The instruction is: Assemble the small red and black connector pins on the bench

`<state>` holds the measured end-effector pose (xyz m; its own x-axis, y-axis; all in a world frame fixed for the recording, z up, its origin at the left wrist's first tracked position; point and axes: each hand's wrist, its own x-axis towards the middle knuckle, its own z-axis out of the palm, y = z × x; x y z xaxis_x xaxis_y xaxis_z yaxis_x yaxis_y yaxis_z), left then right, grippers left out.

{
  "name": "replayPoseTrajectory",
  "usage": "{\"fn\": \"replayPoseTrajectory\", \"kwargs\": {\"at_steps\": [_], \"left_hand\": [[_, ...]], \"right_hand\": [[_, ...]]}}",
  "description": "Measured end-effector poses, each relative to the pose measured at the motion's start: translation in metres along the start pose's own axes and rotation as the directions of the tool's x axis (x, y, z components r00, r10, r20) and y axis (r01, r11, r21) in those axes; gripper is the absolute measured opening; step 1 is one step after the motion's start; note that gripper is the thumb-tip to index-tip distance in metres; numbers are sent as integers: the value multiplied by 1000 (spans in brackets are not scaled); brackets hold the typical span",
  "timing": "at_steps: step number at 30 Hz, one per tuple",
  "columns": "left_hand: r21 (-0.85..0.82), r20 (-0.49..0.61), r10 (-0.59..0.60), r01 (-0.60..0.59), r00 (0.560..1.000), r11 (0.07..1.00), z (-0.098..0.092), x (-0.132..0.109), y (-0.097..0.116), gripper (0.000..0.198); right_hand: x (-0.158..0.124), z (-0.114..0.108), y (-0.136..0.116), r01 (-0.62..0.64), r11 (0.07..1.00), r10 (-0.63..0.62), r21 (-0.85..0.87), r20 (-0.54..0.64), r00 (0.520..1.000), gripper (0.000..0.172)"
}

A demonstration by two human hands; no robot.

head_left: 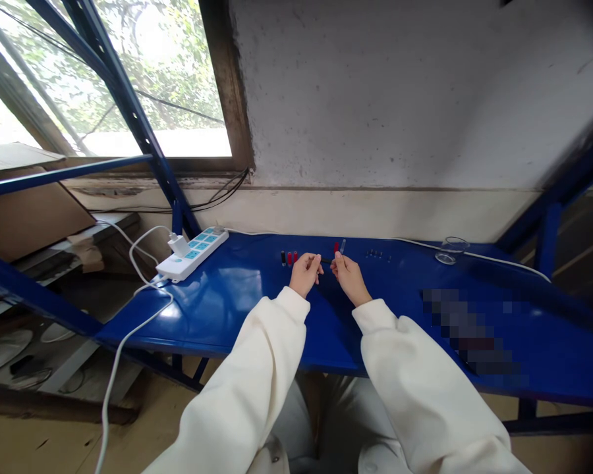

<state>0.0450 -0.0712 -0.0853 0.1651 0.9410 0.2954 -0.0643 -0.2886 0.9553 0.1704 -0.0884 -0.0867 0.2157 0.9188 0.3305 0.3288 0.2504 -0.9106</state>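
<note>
Both hands in close pinch grips: left hand point(306, 274) and right hand point(347, 276) hold a small dark piece point(327, 261) between them, fingertips nearly together, piece raised over the table point(217, 322); its exact shape too small to tell. Just beyond the left hand: black tube point(283, 258), two red tubes point(289, 259), upright. By the right fingertips: another red tube point(336, 247) and a clear one point(343, 245). Row of tiny parts point(379, 255) further right, then glass point(452, 250) near the back edge.

Surface glossy blue, window light reflecting at left. White power strip point(192, 254) at the left end, plug in, cable point(112, 382) dropping over that edge. Pixelated patch right-front. Back edge meets the wall point(375, 92); front edge runs above the lap. Blue surface stretches between strip and left hand, also between right hand and patch. Blue uprights bound both ends; window point(178, 79) upper left.
</note>
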Motion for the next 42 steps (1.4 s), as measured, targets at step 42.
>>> {"fn": "replayPoseTrajectory", "kwargs": {"at_steps": [42], "left_hand": [[-49, -69, -88, 85, 994, 995, -4, 2, 0, 27]], "right_hand": [[-1, 5, 0, 145, 983, -174, 111, 330, 928, 24]]}}
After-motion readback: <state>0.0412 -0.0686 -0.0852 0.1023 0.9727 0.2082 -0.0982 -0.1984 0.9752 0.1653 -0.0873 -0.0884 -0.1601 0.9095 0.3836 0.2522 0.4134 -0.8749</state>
